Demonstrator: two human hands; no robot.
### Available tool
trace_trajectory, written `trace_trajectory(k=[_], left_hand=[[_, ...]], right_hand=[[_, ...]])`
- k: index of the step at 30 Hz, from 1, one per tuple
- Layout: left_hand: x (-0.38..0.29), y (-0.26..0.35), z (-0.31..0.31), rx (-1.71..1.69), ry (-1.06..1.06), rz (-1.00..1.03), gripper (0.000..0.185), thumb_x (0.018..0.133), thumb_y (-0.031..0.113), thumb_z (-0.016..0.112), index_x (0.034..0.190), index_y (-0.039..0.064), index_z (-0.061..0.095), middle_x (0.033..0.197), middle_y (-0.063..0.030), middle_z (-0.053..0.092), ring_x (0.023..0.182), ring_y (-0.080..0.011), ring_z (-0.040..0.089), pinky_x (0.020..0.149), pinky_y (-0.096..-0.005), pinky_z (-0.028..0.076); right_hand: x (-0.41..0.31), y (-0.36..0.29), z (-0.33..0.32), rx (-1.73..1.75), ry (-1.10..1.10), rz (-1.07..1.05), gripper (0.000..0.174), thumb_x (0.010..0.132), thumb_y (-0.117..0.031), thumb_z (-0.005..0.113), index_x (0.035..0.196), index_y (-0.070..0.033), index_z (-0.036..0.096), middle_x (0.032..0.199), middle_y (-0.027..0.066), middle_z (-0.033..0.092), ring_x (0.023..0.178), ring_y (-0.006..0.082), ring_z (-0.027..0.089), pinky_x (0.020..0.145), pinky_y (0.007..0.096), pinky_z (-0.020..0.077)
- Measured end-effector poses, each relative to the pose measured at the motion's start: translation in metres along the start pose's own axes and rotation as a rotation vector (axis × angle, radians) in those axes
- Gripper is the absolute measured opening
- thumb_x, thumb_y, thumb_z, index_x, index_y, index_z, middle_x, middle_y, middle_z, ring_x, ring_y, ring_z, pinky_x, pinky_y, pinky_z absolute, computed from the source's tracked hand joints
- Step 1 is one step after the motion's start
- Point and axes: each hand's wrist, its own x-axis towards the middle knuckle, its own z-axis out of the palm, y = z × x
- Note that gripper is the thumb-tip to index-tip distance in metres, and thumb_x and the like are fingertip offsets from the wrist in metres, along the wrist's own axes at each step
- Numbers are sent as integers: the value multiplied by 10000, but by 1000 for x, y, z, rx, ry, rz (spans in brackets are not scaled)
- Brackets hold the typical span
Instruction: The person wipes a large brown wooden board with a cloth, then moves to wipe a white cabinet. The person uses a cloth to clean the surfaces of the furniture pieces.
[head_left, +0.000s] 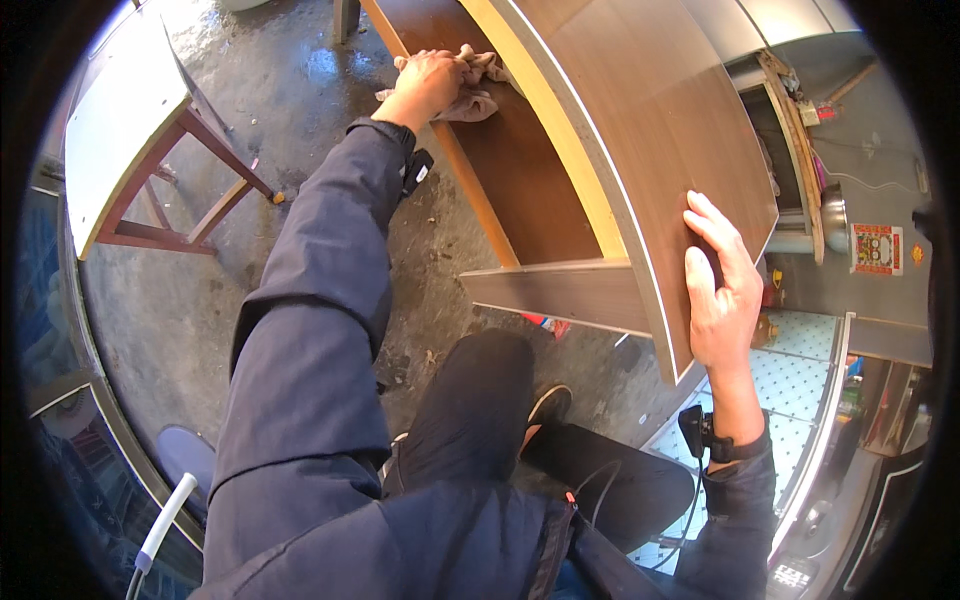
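Observation:
My left hand (433, 84) grips a crumpled pinkish-beige cloth (472, 103). It presses the cloth against the light wooden edge and reddish-brown inner board of a wooden furniture piece (592, 105), which looks like a table or cabinet. Flat on that piece's brown wood-grain panel, near its outer edge, lies my right hand (721, 296), with fingers spread from the thumb and nothing held. A yellow wooden strip (551, 135) runs along the inside of the panel. Part of the cloth is hidden under my left hand.
On the left stands a white-topped wooden stool or table (131, 127) with reddish-brown legs. The grey concrete floor (315, 75) has wet patches. At right are a tiled surface (795, 375), a metal pot (834, 217) and a wooden frame (799, 142). A white-handled object (169, 517) is at lower left.

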Motion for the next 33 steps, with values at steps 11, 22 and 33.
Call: trace_trajectory(k=[11, 22, 33], left_hand=[[-160, 170, -6, 0, 24, 231, 294, 977, 414, 700, 1192, 271, 840, 1220, -19, 764, 1260, -287, 699, 1082, -624, 492], [-293, 164, -125, -1987, 364, -433, 466, 1113, 238, 611, 1520, 11, 604, 1512, -168, 678, 1373, -305, 671, 1169, -504, 565], [-199, 350, -332, -1550, 349, 4, 794, 1194, 570, 452, 1751, 15, 339, 1733, -214, 481, 1575, -370, 510, 1328, -496, 381]], right_hand=[[-4, 6, 9, 74, 104, -80, 277, 1000, -65, 711, 1256, 10, 784, 1412, 188, 772, 1384, 341, 707, 1190, 428, 535], [-9, 13, 31, 228, 277, -133, 348, 988, -268, 772, 1211, -2, 806, 1375, 201, 777, 1376, 371, 683, 1185, 475, 545], [-51, -29, -20, 1001, 314, -360, 905, 1051, -446, 777, 1741, -56, 340, 1657, 261, 523, 1488, 464, 576, 1212, 502, 488]])
